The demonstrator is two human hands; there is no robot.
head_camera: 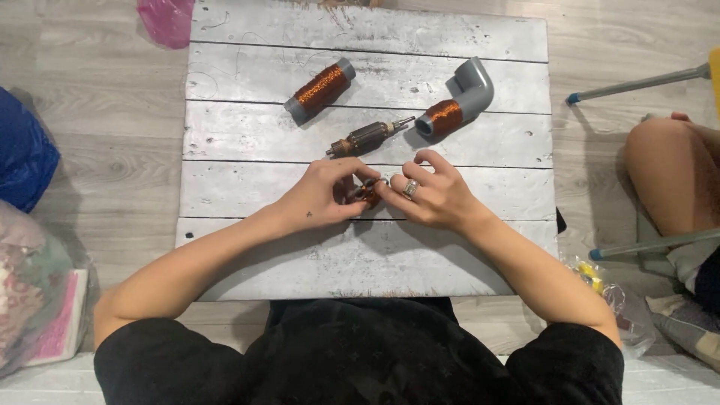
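My left hand (319,196) and my right hand (431,193) meet over the middle of a grey plank board (240,135). Together they pinch a small copper-wound part (367,193), mostly hidden by my fingers. A ring sits on my right hand. Just beyond my fingers lies a small motor armature (367,138) with a metal shaft. Farther back are a grey spool of copper wire (319,91) and a grey elbow pipe wound with copper wire (457,100).
Another person's bare knee (664,169) is at the right, beside blue-tipped metal legs (637,82). A pink bag (166,21) lies at the board's far left corner, a blue cloth (22,154) and plastic bags at the left, a clear bag (611,292) at the right.
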